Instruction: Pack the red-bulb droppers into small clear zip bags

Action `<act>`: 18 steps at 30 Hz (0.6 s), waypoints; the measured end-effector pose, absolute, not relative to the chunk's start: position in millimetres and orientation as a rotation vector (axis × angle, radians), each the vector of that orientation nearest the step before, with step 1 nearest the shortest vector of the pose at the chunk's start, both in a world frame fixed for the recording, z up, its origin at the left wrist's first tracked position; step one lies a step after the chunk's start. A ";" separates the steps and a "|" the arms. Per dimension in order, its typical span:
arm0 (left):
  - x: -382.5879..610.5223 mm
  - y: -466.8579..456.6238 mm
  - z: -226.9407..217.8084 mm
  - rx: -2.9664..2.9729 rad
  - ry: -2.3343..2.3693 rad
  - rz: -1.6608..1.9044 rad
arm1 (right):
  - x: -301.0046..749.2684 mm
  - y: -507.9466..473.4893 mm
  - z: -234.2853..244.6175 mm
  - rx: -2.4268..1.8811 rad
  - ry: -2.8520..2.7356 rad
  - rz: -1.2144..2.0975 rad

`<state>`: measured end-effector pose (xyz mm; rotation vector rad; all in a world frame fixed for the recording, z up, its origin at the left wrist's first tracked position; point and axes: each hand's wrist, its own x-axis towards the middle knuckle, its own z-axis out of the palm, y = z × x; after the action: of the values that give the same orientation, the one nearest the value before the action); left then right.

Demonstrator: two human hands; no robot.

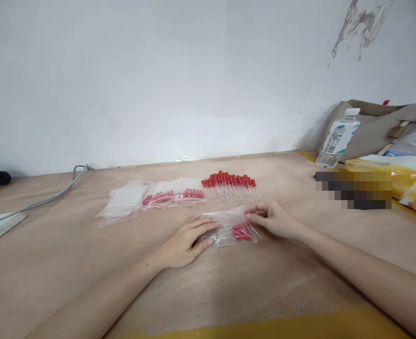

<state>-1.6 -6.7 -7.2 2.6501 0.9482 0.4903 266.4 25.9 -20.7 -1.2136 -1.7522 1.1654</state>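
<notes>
A: Two hands are seen on the wooden tabletop (257, 287), and between them one clear zip-seal bag (225, 239) is laid, at front centre. How is it held?

B: By the right hand (275, 220), its right end is gripped, near the red line: thumb and forefinger are brought narrowly together on the plastic. The left hand (190, 242) is rested at the opposite end, its thumb parted from the fingers, the fingertips laid on the film.

A: And inside?

B: Red-bulbed droppers (241, 231), bulbs pointed right. At least three bulbs can be counted (an exact total is hidden by glare and overlap).

A: Just behind, one fanned group of loose droppers (231, 181) is spread, red bulbs turned towards the wall. Well over ten are shown; no exact count can be given.

B: Beside it on the left, several filled bags (172, 197) are overlapped in a row, their number blurred. Further left, one stack of empty bags (125, 201) is seen, its layers uncountable.

A: Over at the right?

B: Two plastic bottles are placed there: one stood upright, white-capped (338, 140), one tilted, partly cut off (414, 141). Behind them, one beige handbag (373, 125) is set against the wall.
</notes>
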 end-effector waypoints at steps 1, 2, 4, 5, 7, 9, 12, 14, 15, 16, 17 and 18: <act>-1.6 -6.6 -7.0 2.648 0.944 0.494 | 268.4 28.3 -21.0 -1.246 -1.731 1.139; -1.5 -6.7 -6.7 2.645 0.942 0.494 | 271.1 31.9 -21.2 -1.281 -1.709 1.088; -1.4 -6.9 -6.4 2.643 0.940 0.493 | 278.2 43.2 -21.5 -1.366 -1.668 0.904; -1.5 -7.0 -6.4 2.644 0.939 0.491 | 282.2 50.8 -21.4 -1.420 -1.648 0.780; -1.8 -7.1 -6.8 2.649 0.937 0.486 | 290.4 69.2 -20.6 -1.554 -1.602 0.541; -2.3 -6.9 -7.4 2.655 0.936 0.490 | 296.5 89.8 -18.6 -1.704 -1.558 0.402; -3.0 -6.3 -8.7 2.660 0.928 0.507 | 297.9 118.2 -13.8 -1.895 -1.568 0.380; -3.3 -6.0 -9.7 2.660 0.923 0.516 | 294.2 132.1 -10.0 -1.991 -1.590 0.416; -3.5 -5.8 -10.2 2.658 0.921 0.519 | 291.6 137.3 -8.1 -2.023 -1.595 0.439; -3.6 -5.7 -10.7 2.653 0.922 0.520 | 289.2 141.3 -6.5 -2.040 -1.598 0.467; -3.7 -5.5 -11.3 2.649 0.922 0.520 | 287.1 144.4 -5.3 -2.043 -1.599 0.498; -3.8 -5.4 -11.7 2.644 0.923 0.519 | 285.5 146.6 -4.5 -2.037 -1.598 0.530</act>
<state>-3.8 -5.4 -11.7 2.6444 0.9227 0.5191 285.5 146.6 -4.5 -2.0374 -1.5979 0.5301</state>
